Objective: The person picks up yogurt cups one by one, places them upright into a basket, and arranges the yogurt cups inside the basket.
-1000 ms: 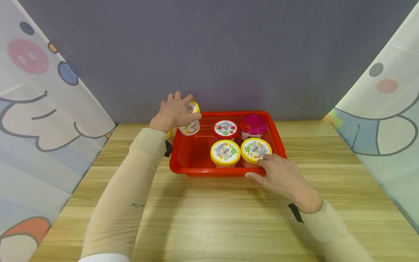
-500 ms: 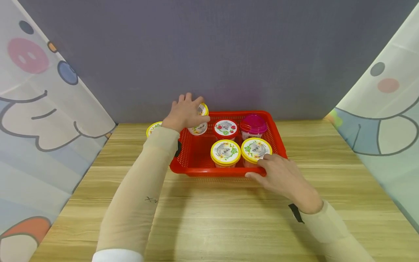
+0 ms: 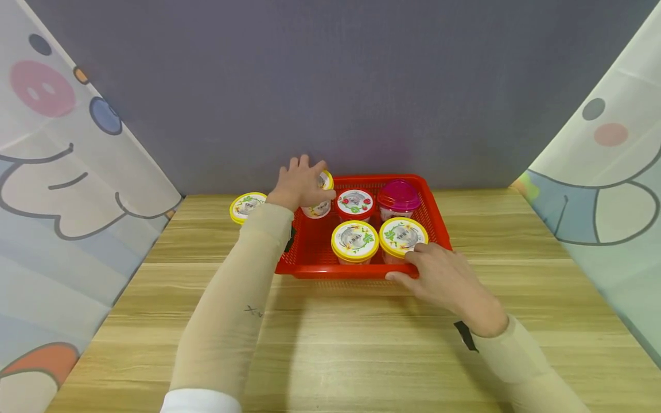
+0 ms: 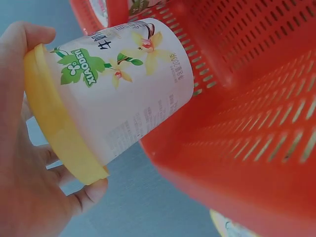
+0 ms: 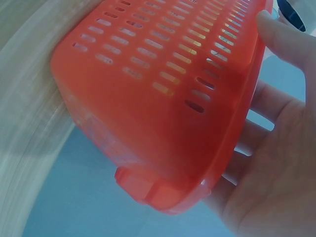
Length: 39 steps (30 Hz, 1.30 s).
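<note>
My left hand (image 3: 299, 186) grips a white flower-printed tub with a yellow lid (image 3: 317, 211) by its lid end. In the left wrist view the tub (image 4: 123, 98) lies tilted over the red basket (image 4: 232, 173), its base toward the inside. My right hand (image 3: 446, 281) holds the basket's front right rim, thumb outside and fingers over the edge; the right wrist view shows the slotted wall (image 5: 133, 118) beside the fingers. Inside the basket sit two yellow-lidded tubs (image 3: 354, 241) (image 3: 403, 236) in front, with a red-lidded tub (image 3: 355, 202) and a magenta-lidded one (image 3: 399, 196) behind.
Another yellow-lidded tub (image 3: 247, 206) stands on the wooden table (image 3: 361, 344) left of the basket, partly behind my left wrist. A grey wall (image 3: 341, 86) rises close behind the basket, with cartoon-printed panels (image 3: 594, 172) on both sides.
My left hand has carried the tub rightward from the basket's left rim to over its back left part. The tub on the table shows more now. My right hand stays on the rim.
</note>
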Each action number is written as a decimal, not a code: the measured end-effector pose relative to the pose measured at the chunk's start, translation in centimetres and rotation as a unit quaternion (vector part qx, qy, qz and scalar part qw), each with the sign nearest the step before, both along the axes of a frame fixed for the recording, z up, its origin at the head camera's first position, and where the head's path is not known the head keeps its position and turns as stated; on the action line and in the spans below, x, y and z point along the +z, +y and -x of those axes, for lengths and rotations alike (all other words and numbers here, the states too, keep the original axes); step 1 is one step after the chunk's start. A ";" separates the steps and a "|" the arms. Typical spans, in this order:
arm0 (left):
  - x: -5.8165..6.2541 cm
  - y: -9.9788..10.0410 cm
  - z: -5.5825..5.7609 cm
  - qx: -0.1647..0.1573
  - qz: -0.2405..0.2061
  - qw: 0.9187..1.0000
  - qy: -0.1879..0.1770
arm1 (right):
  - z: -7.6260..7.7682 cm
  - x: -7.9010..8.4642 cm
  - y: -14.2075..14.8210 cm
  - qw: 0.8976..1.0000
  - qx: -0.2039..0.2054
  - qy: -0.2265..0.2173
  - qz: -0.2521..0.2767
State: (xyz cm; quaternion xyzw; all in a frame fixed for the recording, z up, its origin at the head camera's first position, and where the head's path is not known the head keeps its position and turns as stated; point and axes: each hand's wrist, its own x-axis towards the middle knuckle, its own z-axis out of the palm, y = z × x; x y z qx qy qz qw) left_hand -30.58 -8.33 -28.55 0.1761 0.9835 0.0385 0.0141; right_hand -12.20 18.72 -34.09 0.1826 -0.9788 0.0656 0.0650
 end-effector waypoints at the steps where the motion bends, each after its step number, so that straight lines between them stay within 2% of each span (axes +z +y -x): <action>1: -0.1 0.1 0.0 0.000 0.003 1.000 -0.003 | 0.0 0.0 0.0 1.000 0.000 0.000 0.000; 11: -1.4 0.6 0.0 0.016 0.020 0.999 -0.040 | -0.1 -0.1 0.0 1.000 0.000 0.005 0.004; 26: -3.2 0.7 0.2 0.010 0.044 0.997 -0.070 | -0.1 -0.1 0.0 1.000 -0.004 0.004 0.001; 34: -3.7 1.0 0.2 0.021 0.035 0.995 -0.094 | 0.0 -0.1 -0.1 1.000 -0.006 -0.001 0.001; 39: -3.8 1.1 0.3 0.027 0.033 0.994 -0.097 | 0.0 0.0 -0.1 1.000 -0.006 0.000 0.003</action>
